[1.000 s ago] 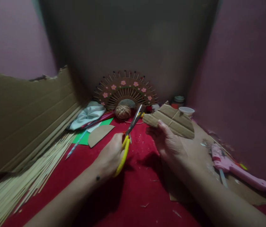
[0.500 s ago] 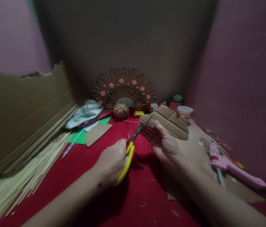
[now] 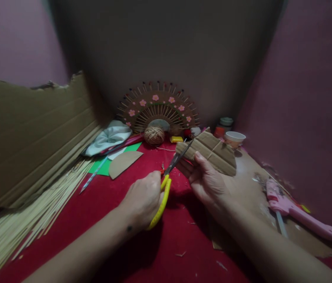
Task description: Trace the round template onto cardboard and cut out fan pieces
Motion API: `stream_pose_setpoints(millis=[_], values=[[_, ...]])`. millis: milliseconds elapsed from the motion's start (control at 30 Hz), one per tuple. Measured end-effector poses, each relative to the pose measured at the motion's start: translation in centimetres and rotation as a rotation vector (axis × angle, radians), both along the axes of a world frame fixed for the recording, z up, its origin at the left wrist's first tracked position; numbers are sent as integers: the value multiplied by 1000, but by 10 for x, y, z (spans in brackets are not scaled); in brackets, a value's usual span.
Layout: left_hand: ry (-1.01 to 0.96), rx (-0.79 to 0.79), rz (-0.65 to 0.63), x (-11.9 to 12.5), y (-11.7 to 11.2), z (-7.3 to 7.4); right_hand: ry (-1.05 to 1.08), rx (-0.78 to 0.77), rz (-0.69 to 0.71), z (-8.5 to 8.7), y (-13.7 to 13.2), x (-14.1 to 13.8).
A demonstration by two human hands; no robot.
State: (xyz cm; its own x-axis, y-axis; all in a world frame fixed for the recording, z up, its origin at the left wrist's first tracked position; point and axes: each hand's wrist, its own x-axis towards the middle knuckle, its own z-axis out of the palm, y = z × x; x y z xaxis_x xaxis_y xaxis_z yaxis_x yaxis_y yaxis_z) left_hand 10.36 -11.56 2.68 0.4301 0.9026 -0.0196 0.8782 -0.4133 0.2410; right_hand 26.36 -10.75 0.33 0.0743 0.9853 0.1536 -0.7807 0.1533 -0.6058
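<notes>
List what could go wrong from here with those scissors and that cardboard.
The right hand has its fingers close to the blades of the yellow-handled scissors in the left hand, so a slip might nick them. The held cardboard piece is creased, so it might bend rather than cut cleanly. The right forearm could brush the pink glue gun.

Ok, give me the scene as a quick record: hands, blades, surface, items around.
left hand: holds yellow-handled scissors
right hand: holds cardboard piece
blades: overlap the cardboard piece's left end in view
surface: red cloth
left side: thin sticks, pencil, brown half-disc
back: flower-decorated fan, twine ball
right side: pink glue gun, white cup
</notes>
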Motion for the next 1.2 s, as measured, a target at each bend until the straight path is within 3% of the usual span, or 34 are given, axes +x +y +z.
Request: stream_pose_setpoints(millis=[567,867,1200], values=[[200,1,5,2,1,8,2,-32,-19,-3,2,-4],[215,12,0,0,2,6,28,-122,-60,-2,2,-8],[217,5,-16,6,-4,5,9,-93,-72,-5,5,-6]])
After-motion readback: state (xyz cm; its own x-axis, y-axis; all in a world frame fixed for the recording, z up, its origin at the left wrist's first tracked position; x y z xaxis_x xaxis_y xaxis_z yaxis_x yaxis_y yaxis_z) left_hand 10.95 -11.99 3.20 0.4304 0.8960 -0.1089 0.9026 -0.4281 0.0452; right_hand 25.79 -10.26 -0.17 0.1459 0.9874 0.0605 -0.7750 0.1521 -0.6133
